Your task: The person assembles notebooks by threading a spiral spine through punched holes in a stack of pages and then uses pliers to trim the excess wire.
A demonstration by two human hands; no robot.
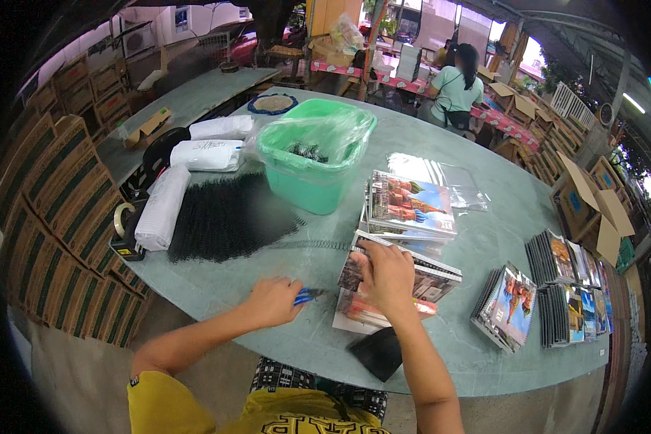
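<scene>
My left hand (273, 301) rests on the grey table (296, 340), closed around a small blue-handled tool (306, 296). My right hand (388, 278) presses flat on a spiral-bound notebook (427, 278) that lies on a short pile at the table's front edge. A black cover sheet (376, 352) sticks out from under my right forearm. Behind this pile is a taller stack of notebooks (409, 205) with colourful covers.
A green tub (312, 155) lined with clear plastic, a heap of black spiral coils (228, 217), white wrapped bundles (163, 206) and a tape dispenser (125, 230) sit to the left. Rows of finished notebooks (560, 289) stand on the right. A person (454, 87) sits beyond the table.
</scene>
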